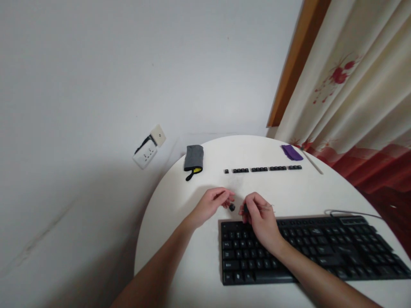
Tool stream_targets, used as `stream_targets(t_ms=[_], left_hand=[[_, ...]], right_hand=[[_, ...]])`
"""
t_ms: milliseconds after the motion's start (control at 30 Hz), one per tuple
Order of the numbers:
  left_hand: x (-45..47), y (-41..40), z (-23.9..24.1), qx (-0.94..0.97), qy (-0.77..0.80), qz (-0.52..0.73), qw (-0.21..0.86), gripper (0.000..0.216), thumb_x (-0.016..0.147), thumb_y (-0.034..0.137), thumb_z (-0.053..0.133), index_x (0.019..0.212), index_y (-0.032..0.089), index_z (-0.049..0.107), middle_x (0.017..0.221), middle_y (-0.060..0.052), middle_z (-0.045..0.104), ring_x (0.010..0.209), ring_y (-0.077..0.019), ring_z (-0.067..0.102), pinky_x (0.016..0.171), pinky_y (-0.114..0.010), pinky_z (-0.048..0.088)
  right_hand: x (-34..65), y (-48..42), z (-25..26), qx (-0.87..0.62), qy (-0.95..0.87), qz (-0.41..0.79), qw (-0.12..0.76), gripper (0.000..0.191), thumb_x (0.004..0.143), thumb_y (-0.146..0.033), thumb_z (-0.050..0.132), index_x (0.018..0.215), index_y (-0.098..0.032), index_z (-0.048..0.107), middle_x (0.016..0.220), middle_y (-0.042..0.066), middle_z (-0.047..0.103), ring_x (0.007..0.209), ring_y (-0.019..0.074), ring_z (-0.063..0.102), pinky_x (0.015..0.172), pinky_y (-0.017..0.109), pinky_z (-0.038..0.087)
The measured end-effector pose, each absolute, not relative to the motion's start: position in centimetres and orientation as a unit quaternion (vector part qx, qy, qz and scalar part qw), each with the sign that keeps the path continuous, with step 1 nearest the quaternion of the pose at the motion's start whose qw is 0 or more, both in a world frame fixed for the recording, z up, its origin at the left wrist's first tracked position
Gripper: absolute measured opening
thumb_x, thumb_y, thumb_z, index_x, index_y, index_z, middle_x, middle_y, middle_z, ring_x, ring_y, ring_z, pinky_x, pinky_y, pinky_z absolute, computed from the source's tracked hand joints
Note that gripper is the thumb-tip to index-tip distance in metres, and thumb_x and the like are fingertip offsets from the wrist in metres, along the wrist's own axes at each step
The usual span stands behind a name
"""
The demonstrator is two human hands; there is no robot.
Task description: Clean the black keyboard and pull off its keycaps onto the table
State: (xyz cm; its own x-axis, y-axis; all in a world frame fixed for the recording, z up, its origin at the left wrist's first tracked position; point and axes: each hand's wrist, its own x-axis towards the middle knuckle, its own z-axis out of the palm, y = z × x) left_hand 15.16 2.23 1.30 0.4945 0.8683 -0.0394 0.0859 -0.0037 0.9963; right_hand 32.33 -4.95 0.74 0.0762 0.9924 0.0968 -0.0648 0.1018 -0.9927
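My left hand (216, 201) is closed in a pinch above the white table, with a small black keycap (231, 207) at its fingertips. Just to its right, my right hand (259, 214) is curled over the keyboard's upper left edge. Thin wires (267, 208) stick out from its side and a dark piece shows between its fingers; it looks like a wire keycap puller, partly hidden by the fingers. Below lies the black keyboard (276, 276), partly covered by my right hand and forearm. Farther back, several black keycaps (259, 169) stand lined up in small groups.
A grey cloth pouch (194, 157) with a yellow inside lies at the back left of the round white table (163, 231). At the back right are a folded purple cloth (292, 152) and a thin stick (313, 162). The keyboard cable (353, 211) trails right. A wall socket (145, 154) sits left.
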Motion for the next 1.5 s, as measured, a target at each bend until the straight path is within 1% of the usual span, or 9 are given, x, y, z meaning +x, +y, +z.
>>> stream_targets(t_ms=[200, 567, 700, 833, 1000, 1133, 1200, 1267, 1500], left_hand=[[15.4, 1.7, 0.6, 0.578, 0.352, 0.301, 0.672, 0.036, 0.086, 0.039, 0.068, 0.107, 0.010, 0.071, 0.096, -0.013, 0.074, 0.085, -0.0213, 0.068, 0.083, -0.036, 0.052], [15.8, 1.5, 0.0, 0.554, 0.360, 0.307, 0.685, 0.040, 0.069, 0.021, 0.084, 0.105, 0.013, 0.069, 0.096, -0.008, 0.073, 0.086, -0.0179, 0.067, 0.081, -0.029, 0.050], [16.2, 1.4, 0.1, 0.544, 0.355, 0.329, 0.685, 0.030, 0.073, 0.024, 0.081, 0.099, 0.013, 0.069, 0.096, -0.009, 0.073, 0.089, -0.0199, 0.068, 0.085, -0.033, 0.051], [16.3, 1.4, -0.2, 0.519, 0.368, 0.351, 0.687, 0.032, 0.080, 0.032, 0.075, 0.105, 0.012, 0.070, 0.103, -0.012, 0.072, 0.091, -0.0223, 0.069, 0.089, -0.038, 0.053], [16.0, 1.7, -0.4, 0.521, 0.382, 0.383, 0.660, 0.033, 0.084, 0.037, 0.072, 0.107, 0.014, 0.072, 0.111, -0.012, 0.070, 0.099, -0.0219, 0.065, 0.091, -0.036, 0.051], [16.1, 1.6, -0.2, 0.529, 0.398, 0.400, 0.634, 0.030, 0.082, 0.035, 0.073, 0.104, 0.014, 0.073, 0.101, -0.011, 0.073, 0.092, -0.0203, 0.065, 0.086, -0.033, 0.051], [16.4, 1.4, -0.2, 0.528, 0.392, 0.400, 0.638, 0.031, 0.082, 0.033, 0.073, 0.106, 0.014, 0.073, 0.097, -0.010, 0.073, 0.087, -0.0194, 0.065, 0.083, -0.033, 0.051], [16.6, 1.1, -0.2, 0.527, 0.383, 0.403, 0.643, 0.029, 0.081, 0.032, 0.074, 0.105, 0.014, 0.073, 0.094, -0.009, 0.073, 0.085, -0.0186, 0.065, 0.083, -0.033, 0.051], [16.8, 0.9, -0.4, 0.508, 0.354, 0.412, 0.668, 0.026, 0.070, 0.023, 0.084, 0.089, 0.014, 0.070, 0.086, -0.005, 0.072, 0.080, -0.0162, 0.065, 0.079, -0.028, 0.050]], right_hand=[[32.7, -4.7, 0.2, -0.471, -0.508, 0.425, 0.583, 0.030, 0.099, -0.042, 0.045, 0.081, -0.020, 0.053, 0.068, -0.002, 0.057, 0.060, 0.0119, 0.052, 0.056, 0.024, 0.042], [32.7, -4.3, -0.5, -0.476, -0.508, 0.448, 0.561, 0.032, 0.099, -0.043, 0.044, 0.079, -0.020, 0.053, 0.065, -0.002, 0.054, 0.058, 0.0116, 0.049, 0.056, 0.024, 0.040], [32.7, -4.1, -0.5, -0.477, -0.479, 0.451, 0.582, 0.034, 0.099, -0.045, 0.044, 0.078, -0.020, 0.052, 0.066, -0.002, 0.056, 0.057, 0.0117, 0.050, 0.055, 0.024, 0.040], [32.8, -4.0, -0.4, -0.491, -0.458, 0.444, 0.594, 0.035, 0.098, -0.048, 0.045, 0.078, -0.020, 0.052, 0.066, -0.002, 0.056, 0.056, 0.0118, 0.050, 0.054, 0.024, 0.040], [33.0, -3.9, -0.5, -0.501, -0.454, 0.431, 0.597, 0.038, 0.098, -0.050, 0.043, 0.078, -0.020, 0.054, 0.069, 0.000, 0.058, 0.058, 0.0128, 0.051, 0.054, 0.025, 0.040], [33.1, -3.9, -0.6, -0.505, -0.476, 0.370, 0.618, 0.045, 0.101, -0.049, 0.034, 0.077, -0.020, 0.057, 0.079, 0.004, 0.062, 0.077, 0.0173, 0.058, 0.073, 0.030, 0.046], [33.1, -4.1, -0.5, -0.497, -0.494, 0.337, 0.629, 0.044, 0.102, -0.047, 0.030, 0.081, -0.020, 0.060, 0.087, 0.006, 0.064, 0.094, 0.0204, 0.059, 0.087, 0.034, 0.044], [33.1, -4.3, -0.4, -0.487, -0.514, 0.321, 0.629, 0.041, 0.103, -0.043, 0.030, 0.087, -0.021, 0.061, 0.092, 0.007, 0.065, 0.103, 0.0216, 0.058, 0.093, 0.035, 0.042], [32.5, -5.2, -0.4, -0.499, -0.577, 0.320, 0.561, 0.017, 0.097, -0.032, 0.048, 0.105, -0.022, 0.060, 0.084, 0.002, 0.058, 0.075, 0.0157, 0.054, 0.069, 0.027, 0.045]])
